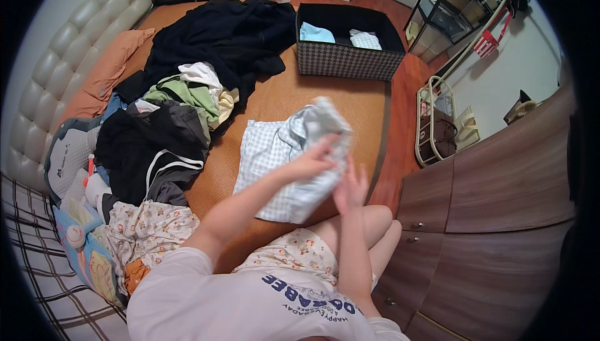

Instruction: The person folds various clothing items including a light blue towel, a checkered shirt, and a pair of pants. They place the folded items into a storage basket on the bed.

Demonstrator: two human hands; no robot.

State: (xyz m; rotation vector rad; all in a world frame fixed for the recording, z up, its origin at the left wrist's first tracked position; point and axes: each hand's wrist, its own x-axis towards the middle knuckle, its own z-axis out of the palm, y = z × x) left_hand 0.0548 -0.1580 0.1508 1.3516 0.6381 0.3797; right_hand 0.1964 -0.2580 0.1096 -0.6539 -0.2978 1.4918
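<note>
A blue-and-white checked garment lies partly spread in front of me, its right side bunched, lifted and blurred. My left hand reaches across onto this bunched part and grips the cloth; motion blurs its fingers. Close by, my right hand is at the garment's right edge, fingers apart and also blurred. Whether its fingertips touch the cloth is unclear. Beneath the garment is a woven tan mat covering the bed.
A houndstooth fabric storage box with folded light blue cloth and checked cloth stands at the bed's far right. Piled clothes and dark bedding fill the left. A wooden cabinet stands close on my right.
</note>
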